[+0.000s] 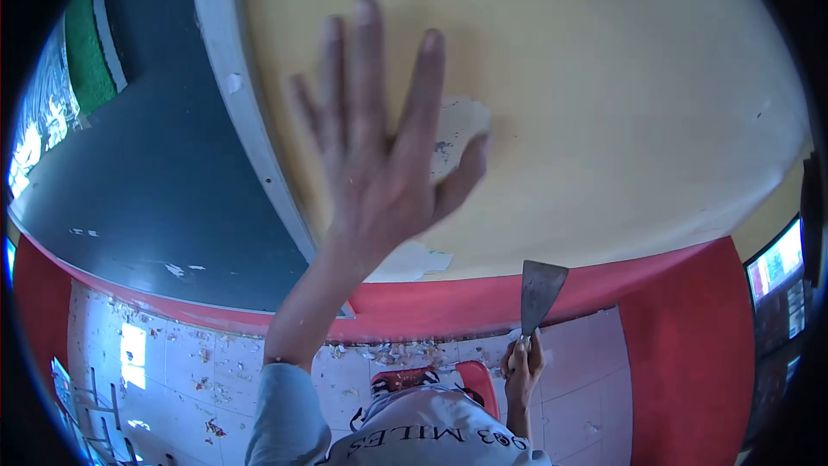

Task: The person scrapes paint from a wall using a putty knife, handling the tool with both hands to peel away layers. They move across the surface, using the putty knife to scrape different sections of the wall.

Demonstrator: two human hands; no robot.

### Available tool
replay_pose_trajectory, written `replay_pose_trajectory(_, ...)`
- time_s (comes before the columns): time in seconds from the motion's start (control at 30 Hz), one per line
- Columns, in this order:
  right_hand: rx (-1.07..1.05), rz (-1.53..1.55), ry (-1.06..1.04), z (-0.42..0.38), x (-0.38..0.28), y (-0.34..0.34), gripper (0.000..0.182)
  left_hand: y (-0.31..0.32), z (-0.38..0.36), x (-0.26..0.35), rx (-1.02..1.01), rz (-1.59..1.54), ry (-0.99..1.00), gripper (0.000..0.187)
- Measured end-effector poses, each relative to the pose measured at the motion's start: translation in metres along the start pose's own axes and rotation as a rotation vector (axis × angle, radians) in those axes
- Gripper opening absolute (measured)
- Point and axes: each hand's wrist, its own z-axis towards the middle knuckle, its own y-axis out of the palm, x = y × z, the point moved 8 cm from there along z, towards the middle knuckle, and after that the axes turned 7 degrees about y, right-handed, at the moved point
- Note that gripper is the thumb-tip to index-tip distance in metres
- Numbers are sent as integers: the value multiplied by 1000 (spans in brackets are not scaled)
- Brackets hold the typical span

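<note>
My left hand is raised in front of the yellow wall with its fingers spread, slightly blurred, and nothing in it. Partly behind its thumb and index finger shows a pale bare patch where paint has come off. A second pale patch lies lower, beside my forearm, at the yellow wall's bottom edge. Down on the right, my right hand is wrapped round the handle of a putty knife. Its wide metal blade points up, overlapping the red lower band of the wall in this view.
A dark board with a pale frame covers the left. My feet are on a red stool. Paint flakes litter the tiled floor along the wall. A metal-legged piece of furniture stands lower left; windows are at the right.
</note>
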Motion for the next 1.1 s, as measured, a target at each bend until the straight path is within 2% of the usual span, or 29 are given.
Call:
replay_pose_trajectory(0.03, 1, 31, -32, 0, -6, 5, 34, 29, -9, 7, -121, 198, 15, 67)
replay_pose_trajectory(0.1, -8, 48, -74, 0, -5, 4, 34, 50, -39, 37, -337, 225, 177, 76)
replay_pose_trajectory(0.13, -11, 57, -94, 0, -4, 4, 34, 64, -71, 59, -438, 153, 291, 66)
replay_pose_trajectory(0.17, -49, 33, -102, -1, -5, 3, 36, 78, -139, 100, -641, 95, 643, 57)
replay_pose_trajectory(0.2, -86, 5, -114, 1, -7, 1, 37, 75, -170, 112, -751, -254, 575, 49)
replay_pose_trajectory(0.23, -123, -24, -130, 2, -9, 2, 39, 66, -194, 119, -816, -383, 640, 40)
replay_pose_trajectory(0.27, -112, 2, -144, 3, -18, 4, 40, 67, -236, 127, -984, -571, 622, 34)
replay_pose_trajectory(0.33, -89, 48, -169, 4, -58, 15, 43, 54, -281, 134, -1096, -825, 474, 27)
replay_pose_trajectory(0.37, -110, 118, -322, 0, -92, 26, 31, 44, -286, 130, -1039, -885, 350, 26)
replay_pose_trajectory(0.4, -116, 200, -460, -2, -119, 35, 30, 38, -286, 125, -981, -941, 224, 24)
replay_pose_trajectory(0.47, -133, 357, -728, -11, -155, 44, 29, 36, -290, 122, -1007, -970, 37, 24)
replay_pose_trajectory(0.53, 172, 407, -670, 38, -73, 34, 33, 33, -301, 117, -1068, -951, -119, 24)
replay_pose_trajectory(0.6, 67, 255, -350, 77, 11, 37, 27, 29, -325, 113, -1174, -895, -233, 25)
replay_pose_trajectory(0.63, -187, 82, -66, 77, 44, 55, 20, 25, -350, 112, -1255, -866, -248, 26)
replay_pose_trajectory(0.7, -140, 16, 25, 30, 97, 26, 15, 16, -428, 101, -1397, -791, -280, 29)
replay_pose_trajectory(0.73, -170, -119, 85, 12, 119, 6, 12, 4, -483, 90, -1435, -1076, -741, 34)
replay_pose_trajectory(0.77, -145, -313, 107, -3, 140, -18, 15, -10, -538, 80, -1360, -1275, -1255, 38)
replay_pose_trajectory(0.8, -125, -309, 142, -17, 152, -34, 17, -37, -582, 67, -1265, -1272, -1483, 40)
replay_pose_trajectory(0.83, -101, -300, 175, -29, 164, -48, 19, -75, -619, 55, -1256, -1087, -1517, 42)
replay_pose_trajectory(0.87, -85, -263, 203, -34, 179, -64, 17, -125, -649, 41, -1357, -788, -1362, 44)
replay_pose_trajectory(0.93, -17, -230, 195, -38, 179, -75, 17, -230, -693, 30, -1481, -324, -1264, 48)
replay_pose_trajectory(0.97, -61, -280, 327, -41, 174, -80, 20, -268, -710, 31, -1510, -240, -1294, 50)
replay_pose_trajectory(1.03, -19, -415, 148, -27, 168, -89, 21, -308, -736, 44, -1627, -185, -1322, 54)
replay_pose_trajectory(1.07, 6, -487, 59, -24, 164, -91, 22, -305, -756, 52, -1775, -239, -1255, 55)
replay_pose_trajectory(1.1, -77, -610, -164, -23, 105, -54, 23, -307, -776, 61, -1927, -290, -1179, 57)
